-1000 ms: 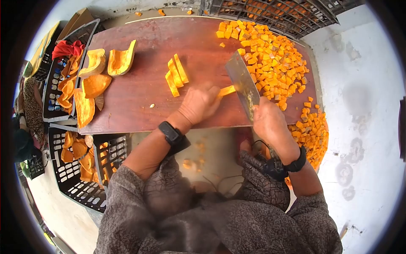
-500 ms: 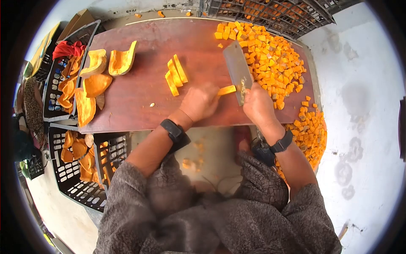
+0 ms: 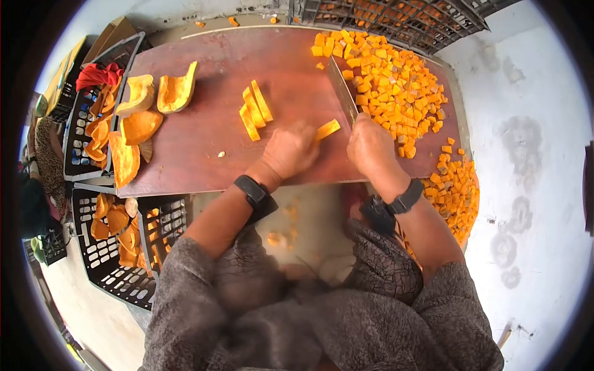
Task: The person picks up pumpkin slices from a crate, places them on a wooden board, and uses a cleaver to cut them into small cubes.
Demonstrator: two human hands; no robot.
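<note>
My left hand [image 3: 289, 149] is closed on the near end of a pumpkin strip [image 3: 328, 129] lying on the reddish-brown table [image 3: 204, 157]. In my right hand [image 3: 371, 147] is the handle of a cleaver [image 3: 342, 89], its blade standing edge-down beside the diced pumpkin [image 3: 396, 80]. A gap separates the blade from the strip's free end. Several cut strips [image 3: 256, 110] lie beyond my left hand. Curved pumpkin pieces [image 3: 141, 127] rest at the table's left end.
Black crates [image 3: 114, 272] with pumpkin pieces stand at the left, one with a red cloth [image 3: 99, 75] on it. Another crate [image 3: 396, 21] is behind the table. More pumpkin cubes [image 3: 451, 198] are heaped low on the right, near the white wall [image 3: 526, 185].
The cleaver has turned from showing its broad face to nearly edge-on, beside the cubes. The strip's free end has swung slightly away from me. My left hand stays nearly in place.
</note>
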